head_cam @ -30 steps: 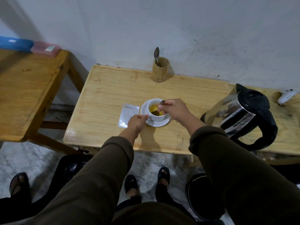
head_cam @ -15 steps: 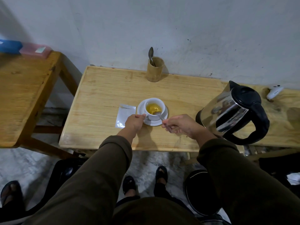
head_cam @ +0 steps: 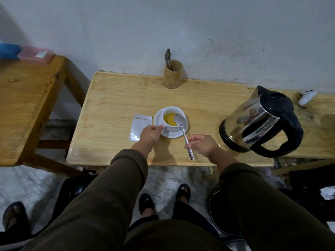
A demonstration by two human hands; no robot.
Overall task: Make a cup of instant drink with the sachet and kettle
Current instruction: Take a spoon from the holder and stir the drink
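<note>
Nearby, kettle (head_cam: 259, 120) right of cup (head_cam: 172, 120), left hand (head_cam: 149, 133) pinching saucer (head_cam: 157, 122), right hand (head_cam: 203, 144) gripping spoon (head_cam: 184, 133)

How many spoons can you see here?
2. One spoon is in the right hand, its bowl over the cup. The other spoon stands in the wooden holder by the wall.
</note>
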